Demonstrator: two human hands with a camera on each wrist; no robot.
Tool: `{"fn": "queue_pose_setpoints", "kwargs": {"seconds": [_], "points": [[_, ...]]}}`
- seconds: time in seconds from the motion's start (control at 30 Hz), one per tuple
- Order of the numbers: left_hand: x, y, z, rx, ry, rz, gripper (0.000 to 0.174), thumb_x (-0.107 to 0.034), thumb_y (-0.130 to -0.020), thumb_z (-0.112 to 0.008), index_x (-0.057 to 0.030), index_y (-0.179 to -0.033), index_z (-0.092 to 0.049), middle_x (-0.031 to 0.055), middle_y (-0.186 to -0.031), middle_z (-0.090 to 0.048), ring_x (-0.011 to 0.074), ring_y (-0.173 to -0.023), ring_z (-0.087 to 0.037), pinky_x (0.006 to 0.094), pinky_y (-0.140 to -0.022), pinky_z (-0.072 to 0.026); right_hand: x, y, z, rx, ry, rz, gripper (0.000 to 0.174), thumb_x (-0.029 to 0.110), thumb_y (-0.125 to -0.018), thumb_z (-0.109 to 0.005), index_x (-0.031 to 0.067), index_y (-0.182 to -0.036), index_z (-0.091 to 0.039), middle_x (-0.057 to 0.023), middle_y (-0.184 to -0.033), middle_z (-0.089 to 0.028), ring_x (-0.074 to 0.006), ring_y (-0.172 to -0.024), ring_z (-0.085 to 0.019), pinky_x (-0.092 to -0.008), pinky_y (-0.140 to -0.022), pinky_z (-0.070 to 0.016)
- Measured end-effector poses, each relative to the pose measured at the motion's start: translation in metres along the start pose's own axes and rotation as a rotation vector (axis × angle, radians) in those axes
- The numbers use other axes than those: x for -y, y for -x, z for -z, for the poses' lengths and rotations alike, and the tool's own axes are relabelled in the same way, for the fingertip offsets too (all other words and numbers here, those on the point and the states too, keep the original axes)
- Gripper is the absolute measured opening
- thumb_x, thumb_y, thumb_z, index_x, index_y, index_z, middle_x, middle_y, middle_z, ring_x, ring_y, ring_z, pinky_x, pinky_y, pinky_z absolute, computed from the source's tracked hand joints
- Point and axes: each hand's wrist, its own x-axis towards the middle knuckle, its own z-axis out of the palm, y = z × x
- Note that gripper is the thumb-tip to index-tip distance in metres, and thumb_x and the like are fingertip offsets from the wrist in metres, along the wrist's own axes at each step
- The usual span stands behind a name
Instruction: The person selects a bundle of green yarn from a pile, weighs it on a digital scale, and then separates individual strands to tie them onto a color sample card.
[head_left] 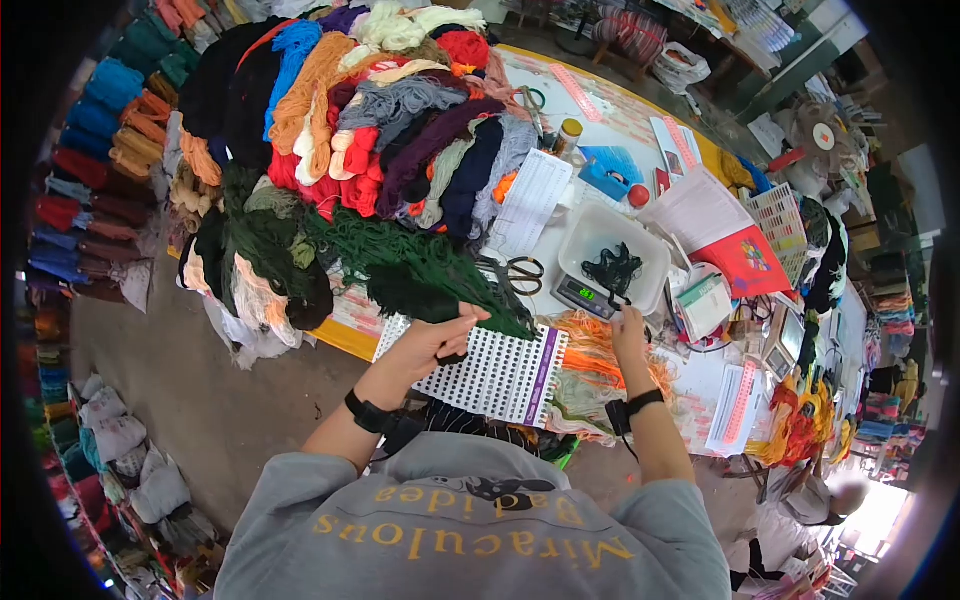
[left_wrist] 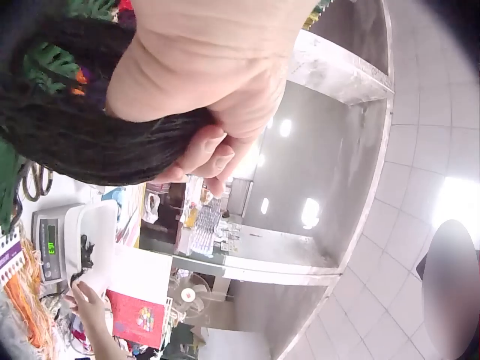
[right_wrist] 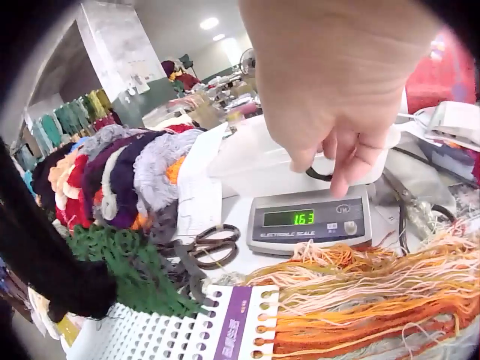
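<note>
My left hand (head_left: pixel 440 340) has its fingers curled round a hank of black yarn (left_wrist: pixel 97 142), which hangs over the dark green yarn (head_left: pixel 410 255). Between thumb and fingers my right hand (right_wrist: pixel 341 112) pinches a black strand (right_wrist: pixel 319 175) just above the electronic scale (right_wrist: pixel 309 221). Green digits glow on the scale's display. Behind the scale stands a white plastic tub (head_left: pixel 640 245) with a small tangle of black yarn (head_left: pixel 612 268) in it.
A perforated white card (head_left: pixel 490 370) lies at the table's front edge, beside orange yarn strands (head_left: pixel 600 350). Dark-handled scissors (head_left: pixel 525 275) lie left of the scale. Piled coloured yarn fills the table's left part; a red booklet (head_left: pixel 745 262) is at the right.
</note>
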Motion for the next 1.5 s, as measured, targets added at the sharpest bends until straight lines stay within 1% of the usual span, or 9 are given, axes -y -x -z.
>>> {"fn": "queue_pose_setpoints", "kwargs": {"seconds": [0.07,0.33,0.53,0.63,0.73,1.07,1.2,1.33,1.5], "points": [[0.006,-0.006,-0.012,0.039,-0.019,0.022,0.034,-0.015,-0.091,-0.053,0.0019,-0.120,-0.048,-0.0072,-0.053,-0.036,0.0016,-0.045,-0.030,0.0192,-0.052,-0.0282,0.024,0.014,0.018,-0.076,-0.083,0.047,0.029,0.017,-0.082,-0.063,-0.0009,-0.104,-0.058,-0.0159,-0.103,-0.059,-0.0317,-0.083,-0.061,-0.0370,-0.073,-0.0487],[0.033,-0.006,-0.075,0.106,-0.416,0.075,0.059,-0.013,-0.088,-0.055,-0.0070,-0.141,-0.029,-0.0080,-0.058,-0.039,0.0000,-0.048,-0.033,0.0171,-0.044,-0.0257,0.199,0.063,0.094,0.707,-1.228,-0.348,0.026,0.027,-0.090,-0.057,0.0061,-0.104,-0.061,0.0010,-0.071,-0.056,-0.0035,-0.062,-0.050,-0.0174,-0.051,-0.0344],[0.054,0.024,-0.078,0.094,-0.466,-0.020,0.051,-0.015,-0.087,-0.057,-0.0067,-0.135,-0.041,-0.0057,-0.059,-0.044,0.0015,-0.047,-0.036,0.0176,-0.042,-0.0273,0.188,0.089,0.099,0.676,-1.296,-0.306,0.013,0.020,-0.090,-0.057,0.0062,-0.091,-0.058,0.0000,-0.070,-0.054,-0.0048,-0.056,-0.047,-0.0178,-0.051,-0.0352],[0.062,0.033,-0.056,0.058,-0.533,-0.004,0.018,-0.018,-0.087,-0.059,-0.0015,-0.093,-0.065,-0.0042,-0.054,-0.045,0.0026,-0.045,-0.038,0.0176,-0.042,-0.0284,0.169,0.094,0.132,0.358,-1.655,-0.385,0.013,0.018,-0.093,-0.052,0.0063,-0.088,-0.055,-0.0031,-0.076,-0.057,-0.0082,-0.058,-0.050,-0.0191,-0.053,-0.0413],[0.055,0.054,-0.050,0.022,-0.566,0.023,0.018,-0.018,-0.086,-0.060,-0.0007,-0.087,-0.063,-0.0039,-0.053,-0.045,0.0028,-0.044,-0.038,0.0175,-0.042,-0.0280,0.104,0.090,0.164,0.109,-1.814,-0.281,0.014,0.020,-0.093,-0.052,0.0068,-0.089,-0.055,-0.0020,-0.077,-0.057,-0.0086,-0.062,-0.052,-0.0198,-0.054,-0.0427],[0.065,0.066,-0.069,0.360,-0.638,0.106,0.020,-0.019,-0.085,-0.062,0.0003,-0.080,-0.061,-0.0007,-0.058,-0.050,0.0047,-0.048,-0.041,0.0202,-0.046,-0.0326,0.018,0.133,0.201,-0.104,-1.800,-0.455,0.013,0.020,-0.092,-0.054,0.0080,-0.089,-0.055,0.0007,-0.076,-0.056,-0.0078,-0.061,-0.051,-0.0196,-0.053,-0.0422],[0.067,0.059,-0.077,0.375,-0.171,-0.097,0.022,-0.022,-0.091,-0.052,-0.0037,-0.081,-0.054,0.0055,-0.065,-0.056,0.0130,-0.053,-0.048,0.0268,-0.062,-0.0429,-0.004,0.139,0.171,-0.009,-1.855,-0.592,0.013,0.019,-0.091,-0.056,0.0067,-0.088,-0.056,-0.0015,-0.075,-0.057,-0.0097,-0.061,-0.054,-0.0202,-0.053,-0.0448],[0.053,0.050,-0.079,0.486,0.295,-0.038,0.026,-0.026,-0.095,-0.046,-0.0022,-0.101,-0.056,0.0164,-0.110,-0.060,0.0210,-0.094,-0.060,0.0374,-0.089,-0.0449,0.011,0.141,0.156,0.150,-1.654,-0.748,0.017,0.017,-0.089,-0.057,0.0053,-0.101,-0.056,-0.0044,-0.086,-0.062,-0.0130,-0.069,-0.061,-0.0207,-0.055,-0.0491],[0.057,0.046,-0.103,0.411,0.189,-0.080,0.051,-0.036,-0.095,-0.041,-0.0015,-0.132,-0.039,0.0136,-0.144,-0.030,0.0263,-0.131,-0.033,0.0463,-0.104,-0.0340,0.105,0.137,0.166,0.192,-1.180,-0.367,0.023,0.018,-0.088,-0.057,0.0039,-0.106,-0.057,-0.0020,-0.089,-0.061,-0.0098,-0.067,-0.059,-0.0189,-0.056,-0.0449]]}}
